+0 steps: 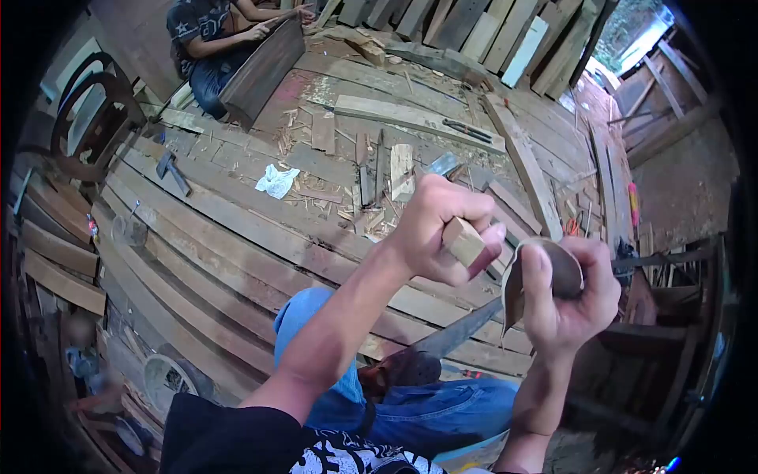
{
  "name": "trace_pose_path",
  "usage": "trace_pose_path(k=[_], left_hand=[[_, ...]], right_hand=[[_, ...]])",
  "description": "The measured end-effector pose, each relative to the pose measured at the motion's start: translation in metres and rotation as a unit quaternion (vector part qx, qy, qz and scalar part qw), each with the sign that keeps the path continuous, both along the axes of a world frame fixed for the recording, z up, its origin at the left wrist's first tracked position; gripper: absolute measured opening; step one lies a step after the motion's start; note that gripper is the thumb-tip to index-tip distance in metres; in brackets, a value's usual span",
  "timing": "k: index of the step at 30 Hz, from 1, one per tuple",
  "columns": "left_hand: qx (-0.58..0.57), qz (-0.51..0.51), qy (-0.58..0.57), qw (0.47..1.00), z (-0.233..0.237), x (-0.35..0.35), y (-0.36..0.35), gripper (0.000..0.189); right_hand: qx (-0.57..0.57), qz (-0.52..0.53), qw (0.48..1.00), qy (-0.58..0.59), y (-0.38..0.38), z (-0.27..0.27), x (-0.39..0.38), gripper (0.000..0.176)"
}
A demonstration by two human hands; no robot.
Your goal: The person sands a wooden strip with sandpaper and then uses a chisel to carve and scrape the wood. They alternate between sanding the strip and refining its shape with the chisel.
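Observation:
My left hand [446, 225] is closed round a small squared block of pale wood [466, 243], whose end sticks out between the fingers. Close beside it on the right, my right hand [562, 304] pinches a curled brown sheet [562, 268] that looks like sandpaper, its pale edge turned outward. The two hands are raised above my lap and do not touch. Below them, a long dark blade [466, 325] with a brown handle [407, 367] lies near my jeans.
At the upper left another person [209, 43] holds a wide dark board [264, 73]. Pliers [467, 130] lie on a plank, and a hammer [172, 174] and white cloth [277, 181] on the slatted floor among wood chips. A chair frame [99, 118] and bucket [170, 378] stand left.

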State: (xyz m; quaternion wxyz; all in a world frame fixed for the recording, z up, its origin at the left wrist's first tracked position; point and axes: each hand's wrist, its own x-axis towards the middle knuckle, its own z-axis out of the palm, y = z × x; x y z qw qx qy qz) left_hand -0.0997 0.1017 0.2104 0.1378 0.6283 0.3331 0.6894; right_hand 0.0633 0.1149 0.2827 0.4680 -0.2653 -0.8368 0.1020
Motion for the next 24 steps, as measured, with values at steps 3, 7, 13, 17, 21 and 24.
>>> trace_pose_path(k=[3, 7, 13, 17, 21, 24], left_hand=[[-0.027, -0.042, 0.039, 0.998, 0.007, -0.003, 0.002, 0.033], [-0.043, -0.063, 0.001, 0.997, 0.005, 0.008, 0.012, 0.032], [-0.118, 0.132, -0.166, 0.97, -0.003, 0.035, 0.019, 0.031], [-0.077, 0.098, -0.234, 0.964, -0.003, 0.051, 0.021, 0.032], [-0.029, 0.108, -0.013, 0.994, -0.011, 0.047, 0.021, 0.032], [-0.004, 0.059, -0.029, 0.998, -0.011, 0.049, 0.024, 0.031]], right_hand=[[0.01, 0.038, 0.999, 0.008, -0.009, 0.0, -0.004, 0.026], [-0.116, 0.061, 0.991, 0.034, -0.002, -0.014, -0.001, 0.034], [-0.128, 0.014, 0.99, 0.06, 0.0, -0.012, 0.013, 0.045], [-0.129, 0.053, 0.981, 0.133, -0.005, -0.015, 0.0, 0.062], [-0.076, 0.041, 0.995, 0.059, -0.005, -0.018, -0.001, 0.067], [-0.034, -0.017, 0.998, 0.046, -0.004, -0.025, 0.006, 0.09]])
